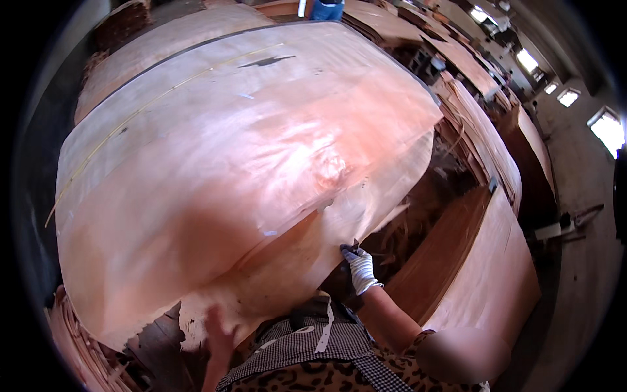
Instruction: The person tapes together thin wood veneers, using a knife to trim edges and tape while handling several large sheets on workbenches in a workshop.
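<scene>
A: Right hand [358,266]?

B: White work glove, fingers closed on the lower edge of the big veneer sheet [248,163]. Pinch grip at the edge, forearm coming up from below.

A: Left hand [219,333]?

B: Bare, fingers spread flat, palm against the ragged bottom edge of a veneer sheet. Open, pressing rather than gripping; I cannot tell whether any finger curls under.

A: Where does the sheet lie?

B: Above and ahead of both hands, bulging up over the stack [130,52] beneath. Thin, pale pink-orange, a knot [333,171] up from the right hand, a dark split [264,62] far beyond it. A thin yellowish cord [130,117] runs slantwise across, well up from the left hand.

A: Any containers?

B: None that I can make out. Only piles: more veneer stacks [483,137] to the right of the right hand, another flat sheet [490,274] just right of that forearm.

A: Anything else?

B: Scrap strips [405,235] in the dark gap beyond the right hand. Another person [326,9] far ahead, only partly visible. Windows [609,129] far right.
</scene>
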